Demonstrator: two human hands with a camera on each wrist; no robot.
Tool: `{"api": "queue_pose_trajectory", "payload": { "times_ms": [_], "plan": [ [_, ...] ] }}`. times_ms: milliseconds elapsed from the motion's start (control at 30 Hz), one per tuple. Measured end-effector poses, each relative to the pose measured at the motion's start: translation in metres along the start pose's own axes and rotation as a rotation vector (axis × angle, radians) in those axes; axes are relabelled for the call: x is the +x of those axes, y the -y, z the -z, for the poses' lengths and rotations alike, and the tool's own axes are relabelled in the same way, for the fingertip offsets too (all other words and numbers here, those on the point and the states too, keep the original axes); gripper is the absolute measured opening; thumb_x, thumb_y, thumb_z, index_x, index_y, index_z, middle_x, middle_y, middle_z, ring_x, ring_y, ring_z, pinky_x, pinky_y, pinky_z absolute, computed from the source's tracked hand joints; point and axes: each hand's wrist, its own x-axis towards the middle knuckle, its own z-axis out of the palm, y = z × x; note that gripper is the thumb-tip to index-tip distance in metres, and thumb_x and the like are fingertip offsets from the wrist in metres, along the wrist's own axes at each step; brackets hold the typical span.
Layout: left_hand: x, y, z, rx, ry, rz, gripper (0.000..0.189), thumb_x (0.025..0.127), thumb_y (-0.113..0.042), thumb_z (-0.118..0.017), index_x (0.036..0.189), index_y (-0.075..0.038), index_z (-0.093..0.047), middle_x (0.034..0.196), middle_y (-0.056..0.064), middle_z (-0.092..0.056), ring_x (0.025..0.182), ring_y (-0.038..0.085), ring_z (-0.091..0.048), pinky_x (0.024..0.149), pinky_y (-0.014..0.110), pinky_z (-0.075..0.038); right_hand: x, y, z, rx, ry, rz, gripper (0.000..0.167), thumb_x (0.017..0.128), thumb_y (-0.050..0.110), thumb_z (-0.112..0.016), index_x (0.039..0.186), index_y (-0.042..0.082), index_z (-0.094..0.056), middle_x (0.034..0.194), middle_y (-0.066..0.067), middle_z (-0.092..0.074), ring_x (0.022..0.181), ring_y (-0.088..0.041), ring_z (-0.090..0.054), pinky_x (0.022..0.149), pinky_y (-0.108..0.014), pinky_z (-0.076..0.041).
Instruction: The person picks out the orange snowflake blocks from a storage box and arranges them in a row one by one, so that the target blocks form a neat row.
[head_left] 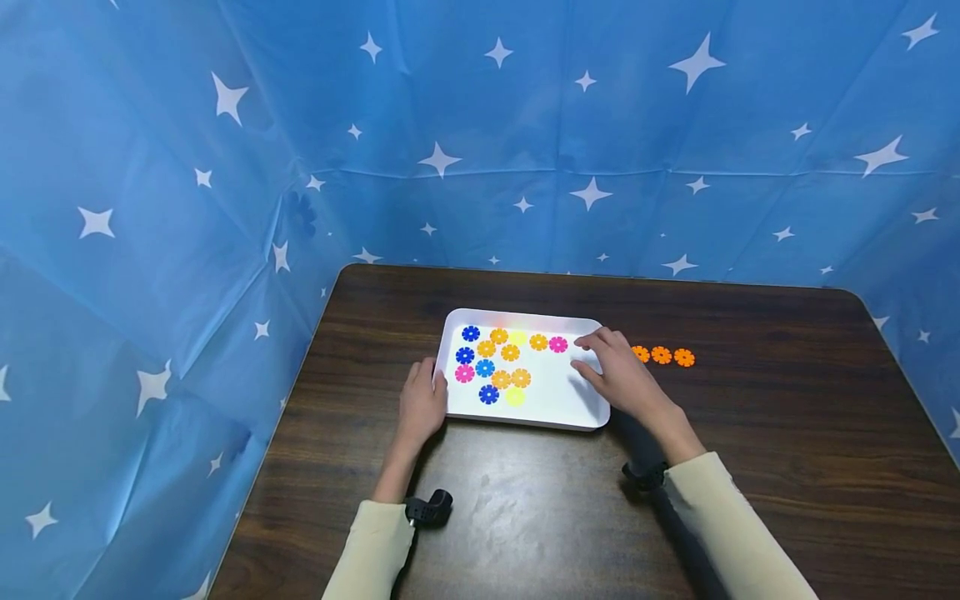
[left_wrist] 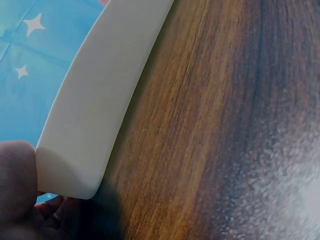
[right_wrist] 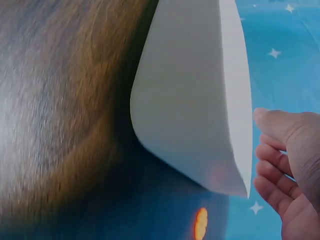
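A white tray (head_left: 555,404) lies on the table, bearing several flat notched plastic discs in blue, orange, yellow and pink. My left hand (head_left: 422,398) grips the tray's left side; in the left wrist view its thumb (left_wrist: 17,175) lies against the tray's end, with fingers curled below. Over the tray's right part hovers my right hand (head_left: 622,375), thumb and fingers apart, nothing seen between them. Nearest to its fingertips is a pink disc (head_left: 558,344). The right wrist view has this hand (right_wrist: 290,160) just beyond the tray's rim (right_wrist: 237,100).
Three orange discs (head_left: 662,355) lie in a row on the dark wooden table (head_left: 787,417), right of the tray. A blue curtain with white stars (head_left: 510,125) hangs behind the table and along its left. Each wrist wears a black band (head_left: 429,508).
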Motion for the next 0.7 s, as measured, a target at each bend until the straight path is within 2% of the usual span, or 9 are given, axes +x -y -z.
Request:
{"api": "queue_pose_trajectory", "payload": {
  "times_ms": [200, 367, 700],
  "plan": [
    [0.001, 0.001, -0.001, 0.005, -0.004, -0.006, 0.033, 0.105, -0.02, -0.045, 0.126, 0.003, -0.059, 0.113, 0.023, -0.062, 0.101, 0.04, -0.063, 0.089, 0.053, -0.051, 0.005, 0.008, -0.007, -0.011, 0.005, 0.062, 0.039, 0.095, 0.027, -0.072, 0.126, 0.003, -0.067, 0.12, -0.013, -0.065, 0.109, -0.028, -0.057, 0.098, -0.047, -0.054],
    [0.001, 0.004, -0.002, 0.009, -0.02, -0.027, 0.032, 0.104, -0.018, -0.046, 0.123, 0.004, -0.06, 0.11, 0.024, -0.062, 0.097, 0.041, -0.063, 0.086, 0.054, -0.051, 0.008, 0.018, -0.014, -0.031, 0.042, 0.089, 0.039, 0.094, 0.026, -0.074, 0.127, 0.005, -0.067, 0.12, -0.012, -0.065, 0.11, -0.027, -0.059, 0.101, -0.046, -0.054],
    [0.0, 0.001, 0.0, 0.006, -0.014, -0.005, 0.033, 0.105, -0.019, -0.046, 0.126, 0.002, -0.06, 0.111, 0.023, -0.062, 0.098, 0.04, -0.063, 0.088, 0.053, -0.051, 0.014, 0.029, -0.028, -0.034, 0.095, 0.117, 0.038, 0.093, 0.024, -0.075, 0.127, 0.008, -0.067, 0.12, -0.009, -0.068, 0.115, -0.025, -0.059, 0.105, -0.043, -0.053]
  ]
}}
